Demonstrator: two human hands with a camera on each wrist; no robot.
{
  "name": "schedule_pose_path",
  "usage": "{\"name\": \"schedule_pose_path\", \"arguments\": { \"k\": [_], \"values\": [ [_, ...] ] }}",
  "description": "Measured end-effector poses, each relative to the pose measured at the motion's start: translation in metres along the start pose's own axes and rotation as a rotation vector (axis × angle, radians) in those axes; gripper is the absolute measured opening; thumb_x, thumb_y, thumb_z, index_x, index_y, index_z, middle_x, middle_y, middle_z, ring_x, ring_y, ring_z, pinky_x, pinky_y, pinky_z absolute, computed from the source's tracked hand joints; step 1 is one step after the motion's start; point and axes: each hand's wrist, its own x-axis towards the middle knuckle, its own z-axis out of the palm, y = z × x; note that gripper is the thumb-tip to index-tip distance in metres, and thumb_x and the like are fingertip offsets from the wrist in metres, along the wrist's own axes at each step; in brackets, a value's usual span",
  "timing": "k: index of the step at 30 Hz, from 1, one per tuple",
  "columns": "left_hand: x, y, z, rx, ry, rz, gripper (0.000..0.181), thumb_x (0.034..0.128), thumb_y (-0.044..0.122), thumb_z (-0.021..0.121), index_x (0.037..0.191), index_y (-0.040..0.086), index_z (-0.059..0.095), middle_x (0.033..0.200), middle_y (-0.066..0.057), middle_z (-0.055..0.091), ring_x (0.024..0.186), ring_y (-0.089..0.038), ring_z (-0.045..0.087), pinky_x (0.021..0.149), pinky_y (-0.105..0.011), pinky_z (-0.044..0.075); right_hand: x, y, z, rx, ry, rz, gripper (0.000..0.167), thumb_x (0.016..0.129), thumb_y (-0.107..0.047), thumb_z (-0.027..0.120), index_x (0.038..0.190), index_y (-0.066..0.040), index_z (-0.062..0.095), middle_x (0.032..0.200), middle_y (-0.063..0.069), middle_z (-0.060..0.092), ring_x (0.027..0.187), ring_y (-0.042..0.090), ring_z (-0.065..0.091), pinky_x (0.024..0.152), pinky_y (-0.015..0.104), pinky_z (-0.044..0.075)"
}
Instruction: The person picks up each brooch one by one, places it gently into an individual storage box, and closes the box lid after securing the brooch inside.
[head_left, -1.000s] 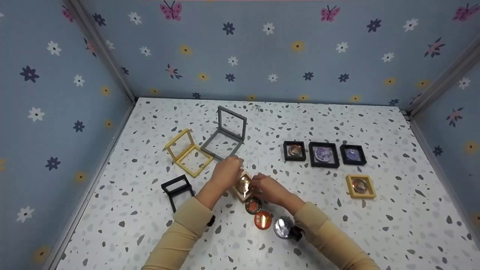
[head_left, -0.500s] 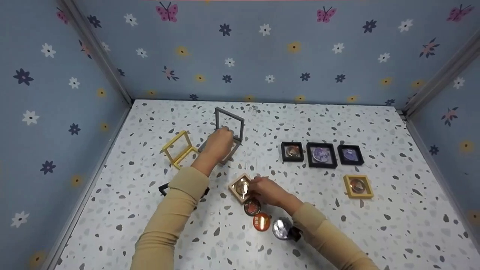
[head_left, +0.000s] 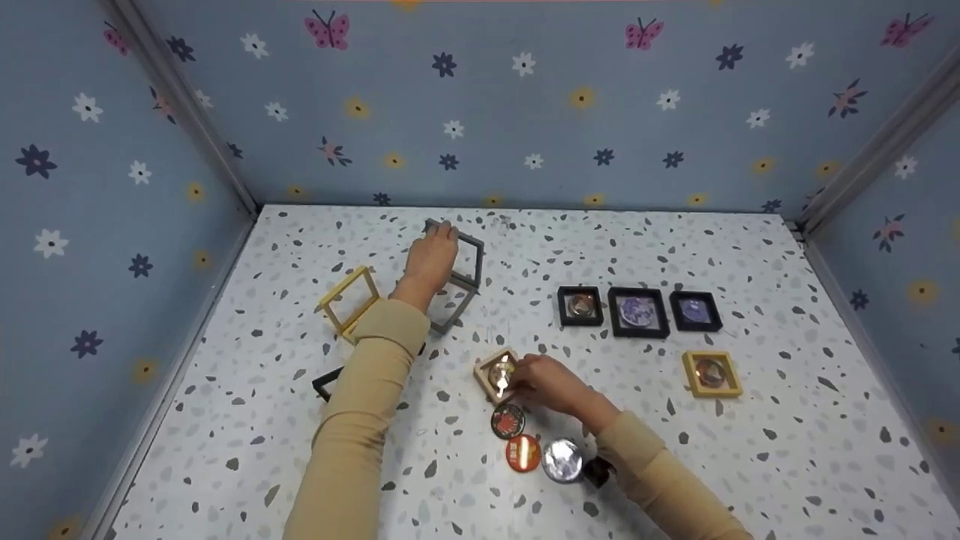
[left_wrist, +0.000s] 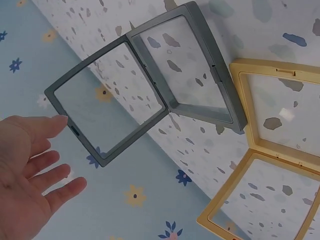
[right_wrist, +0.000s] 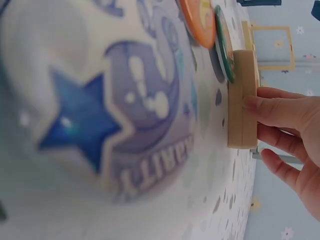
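The grey frame (head_left: 478, 264) stands unfolded, its lid raised. My left hand (head_left: 431, 259) is at the lid's upper edge; in the left wrist view the thumb of that hand (left_wrist: 32, 170) meets the outer edge of the grey lid (left_wrist: 115, 145), the other fingers spread and holding nothing. A closed light-wood-coloured frame (head_left: 486, 372) with a round badge inside lies near the middle. My right hand (head_left: 553, 386) grips its right side; in the right wrist view, thumb and fingers of the hand (right_wrist: 292, 125) pinch the beige frame (right_wrist: 235, 115).
An unfolded yellow frame (head_left: 346, 292) and a black frame (head_left: 324, 384) lie left. Near me are a green-rimmed badge (head_left: 508, 421), an orange badge (head_left: 523, 453) and a shiny badge (head_left: 562, 460). Three black frames (head_left: 638, 334) and a yellow frame (head_left: 712, 391) lie right.
My left hand has left the beige frame and moved up and away to the grey frame's raised lid. My right hand has stayed on the beige frame, which has shifted and turned slightly.
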Motion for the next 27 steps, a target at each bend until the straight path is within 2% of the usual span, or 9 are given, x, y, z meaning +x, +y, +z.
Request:
{"name": "schedule_pose_path", "arguments": {
  "k": [2,4,9,12,17,23,27],
  "values": [
    [0.004,-0.002,0.003,-0.003,-0.016,-0.012,0.052,0.0856,-0.002,0.053,0.133,-0.003,0.032,0.136,-0.018,0.030,0.124,-0.032,0.030,0.088,-0.044,0.041,-0.004,0.001,-0.002,-0.009,0.002,0.020,0.012,0.070,-0.003,0.071,0.081,-0.008,0.069,0.077,0.000,0.063,0.071,0.013,0.057,0.068,0.024,0.046],
    [0.007,-0.004,0.004,0.001,-0.036,-0.022,0.052,0.0888,-0.004,0.045,0.137,0.000,0.026,0.141,-0.016,0.024,0.128,-0.032,0.023,0.091,-0.047,0.037,-0.009,0.003,-0.005,-0.016,-0.001,0.037,0.012,0.070,-0.003,0.071,0.081,-0.008,0.069,0.077,0.001,0.063,0.072,0.014,0.057,0.070,0.026,0.046],
    [0.015,-0.006,0.008,0.013,-0.089,-0.033,0.057,0.0901,-0.002,0.044,0.141,0.005,0.018,0.145,-0.013,0.016,0.132,-0.030,0.013,0.096,-0.051,0.030,-0.024,0.006,-0.012,-0.040,-0.001,0.089,0.012,0.070,-0.005,0.071,0.081,-0.007,0.068,0.078,0.002,0.063,0.074,0.017,0.057,0.071,0.030,0.045],
    [0.019,-0.007,0.011,0.003,-0.110,-0.050,0.054,0.0919,0.000,0.041,0.141,0.005,0.019,0.145,-0.012,0.016,0.132,-0.030,0.011,0.097,-0.052,0.027,-0.035,0.009,-0.015,-0.038,0.015,0.121,0.012,0.070,-0.004,0.071,0.082,-0.007,0.068,0.079,0.003,0.063,0.073,0.017,0.057,0.071,0.031,0.046],
    [0.025,-0.006,0.012,0.010,-0.125,-0.081,0.048,0.0941,0.002,0.036,0.140,0.007,0.022,0.144,-0.012,0.019,0.132,-0.029,0.012,0.098,-0.052,0.025,-0.055,0.014,-0.021,-0.026,0.050,0.192,0.014,0.069,-0.001,0.070,0.082,-0.007,0.069,0.078,0.002,0.064,0.072,0.015,0.057,0.069,0.030,0.047],
    [0.030,0.000,0.014,0.011,-0.156,-0.076,0.045,0.0946,0.003,0.035,0.138,0.005,0.027,0.142,-0.013,0.024,0.131,-0.029,0.015,0.099,-0.050,0.023,-0.074,0.016,-0.026,-0.028,0.075,0.232,0.016,0.068,0.001,0.070,0.082,-0.006,0.068,0.078,0.003,0.064,0.073,0.017,0.057,0.069,0.032,0.047],
    [0.032,0.001,0.015,-0.014,-0.103,-0.083,0.037,0.0934,0.003,0.039,0.130,0.003,0.041,0.132,-0.015,0.040,0.125,-0.029,0.031,0.097,-0.046,0.031,-0.085,0.016,-0.027,-0.030,0.085,0.269,0.017,0.068,0.002,0.071,0.082,-0.006,0.069,0.078,0.003,0.064,0.073,0.017,0.057,0.069,0.032,0.047]
  ]
}}
